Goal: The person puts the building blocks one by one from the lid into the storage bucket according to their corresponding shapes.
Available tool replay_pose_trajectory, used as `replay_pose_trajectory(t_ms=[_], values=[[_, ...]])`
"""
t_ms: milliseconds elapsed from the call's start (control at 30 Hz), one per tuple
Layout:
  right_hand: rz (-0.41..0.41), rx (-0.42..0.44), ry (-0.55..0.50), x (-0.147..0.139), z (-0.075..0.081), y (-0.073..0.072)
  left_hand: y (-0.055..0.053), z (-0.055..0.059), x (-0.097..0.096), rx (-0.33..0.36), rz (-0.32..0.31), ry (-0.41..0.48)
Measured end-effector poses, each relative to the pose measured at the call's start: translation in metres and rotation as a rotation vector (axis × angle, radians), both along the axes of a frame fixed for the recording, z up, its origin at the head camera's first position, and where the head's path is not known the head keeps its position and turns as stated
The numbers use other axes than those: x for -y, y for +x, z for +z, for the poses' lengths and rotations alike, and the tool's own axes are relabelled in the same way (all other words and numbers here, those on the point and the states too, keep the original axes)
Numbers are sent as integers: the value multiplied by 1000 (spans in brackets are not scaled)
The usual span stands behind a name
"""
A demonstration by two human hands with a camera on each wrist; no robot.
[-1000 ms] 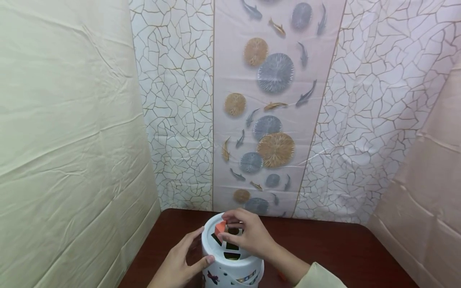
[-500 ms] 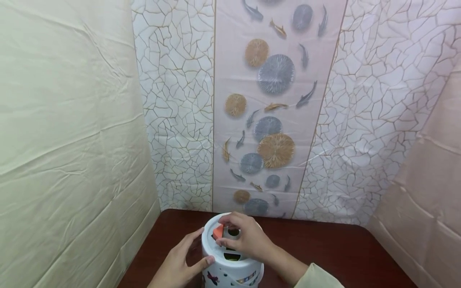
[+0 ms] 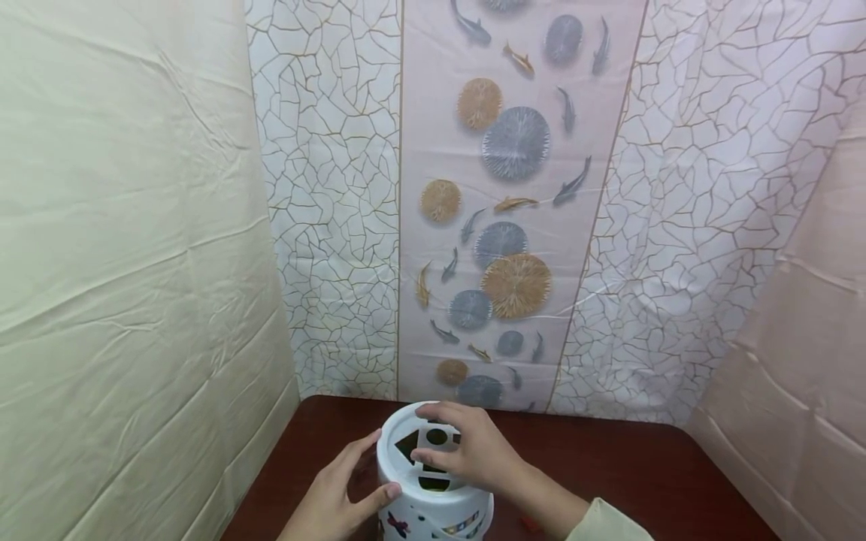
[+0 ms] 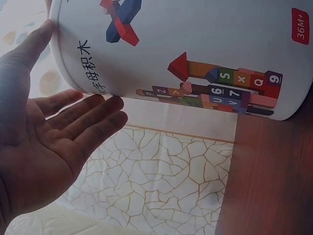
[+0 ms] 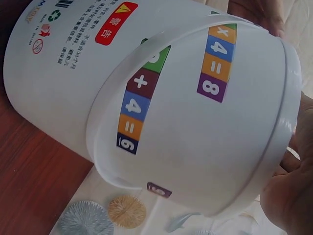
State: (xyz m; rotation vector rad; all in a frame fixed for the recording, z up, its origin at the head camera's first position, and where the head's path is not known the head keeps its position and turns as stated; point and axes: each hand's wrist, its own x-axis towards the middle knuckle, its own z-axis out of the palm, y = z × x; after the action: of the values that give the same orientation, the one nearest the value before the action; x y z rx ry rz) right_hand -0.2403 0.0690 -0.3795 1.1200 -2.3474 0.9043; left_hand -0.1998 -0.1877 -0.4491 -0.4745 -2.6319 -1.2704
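A white bucket (image 3: 436, 518) with printed coloured blocks stands upright on the table. Its white lid (image 3: 401, 467) has several shaped holes, among them a triangular hole (image 3: 407, 448) and a round hole (image 3: 436, 436). My left hand (image 3: 334, 488) rests against the bucket's left side, thumb and fingers spread and fairly straight along the rim. Over the lid is my right hand (image 3: 473, 448), thumb and fingers apart, with nothing visible between them. It covers the lid's right part. The right wrist view shows the bucket's handle (image 5: 100, 169) hanging along its side.
The dark red-brown table (image 3: 609, 481) extends to the right of the bucket. A small reddish piece (image 3: 531, 524) lies partly hidden beside my right forearm. Patterned cloth (image 3: 338, 225) hangs behind the table, and pale cloth walls (image 3: 149, 263) flank it.
The orange block that my right hand held at the triangular hole is out of sight now, and that hole shows dark. My right thumb and fingers have let go. My left hand stays put.
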Motion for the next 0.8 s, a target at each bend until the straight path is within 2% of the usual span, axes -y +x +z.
replay_pose_trajectory(t_ms=[100, 267, 533, 667, 733, 800], values=[[-16, -2, 3, -7, 0, 1, 0, 0, 0, 7, -4, -1], [-69, -57, 10, -22, -1, 1, -1, 1, -1, 16, 0, 0], [-180, -92, -53, -60, -7, -2, -1, 1, -2, 23, 10, 21], [-294, -133, -63, -84, -17, -5, -1, 1, -4, -11, 31, 16], [-348, -140, -61, -95, -26, -7, 0, 0, -4, -28, 44, 14], [-392, -139, -56, -106, -37, -9, 0, -1, -4, -17, 47, 18]])
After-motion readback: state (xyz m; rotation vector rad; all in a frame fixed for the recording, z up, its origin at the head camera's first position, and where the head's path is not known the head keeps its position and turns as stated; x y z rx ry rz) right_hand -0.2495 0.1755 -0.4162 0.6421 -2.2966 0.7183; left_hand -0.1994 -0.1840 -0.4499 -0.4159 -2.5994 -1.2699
